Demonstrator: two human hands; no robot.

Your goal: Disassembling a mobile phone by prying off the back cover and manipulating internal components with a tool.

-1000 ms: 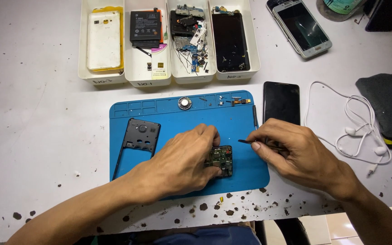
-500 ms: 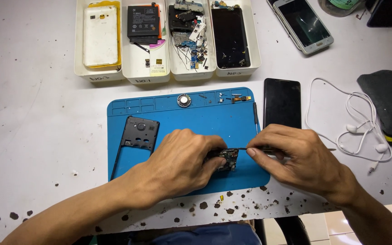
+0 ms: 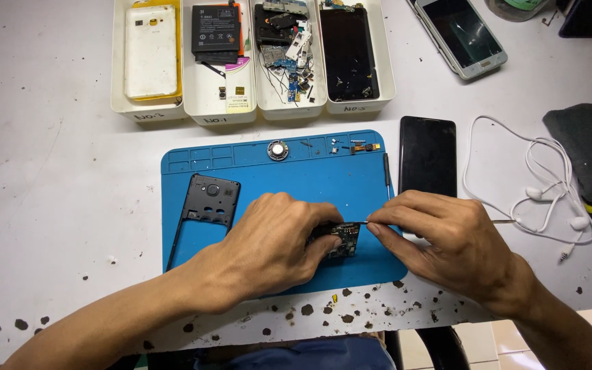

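From the head camera we saw our left hand (image 3: 268, 243) pinched on a small dark circuit board (image 3: 342, 240), holding it down on the blue repair mat (image 3: 289, 175). Our right hand (image 3: 447, 236) had its fingertips closed on a thin metal tool (image 3: 356, 223), whose tip met the board's upper edge just right of the left thumb.

Left of that grip a black phone frame (image 3: 207, 205) lay flat on the mat. Beyond the grip, along the mat's far rim, sat a round silver speaker part (image 3: 277, 150) and a few tiny loose parts (image 3: 354, 146).

Farther beyond stood four white rectangular trays in a row, each with a small handwritten mark on its near wall. The leftmost tray (image 3: 121, 106) held a white phone back in a yellow bumper, the next (image 3: 196, 113) a black battery with a pale printed label, the third (image 3: 268, 103) mixed boards and cables, the fourth (image 3: 386, 89) a black screen.

Just beyond the right hand lay a black phone (image 3: 427, 154), face dark. To the right of it trailed white earphones (image 3: 549, 199) near a dark folded cloth (image 3: 587, 147). Far right, a silver phone (image 3: 462, 34) lay slanted.
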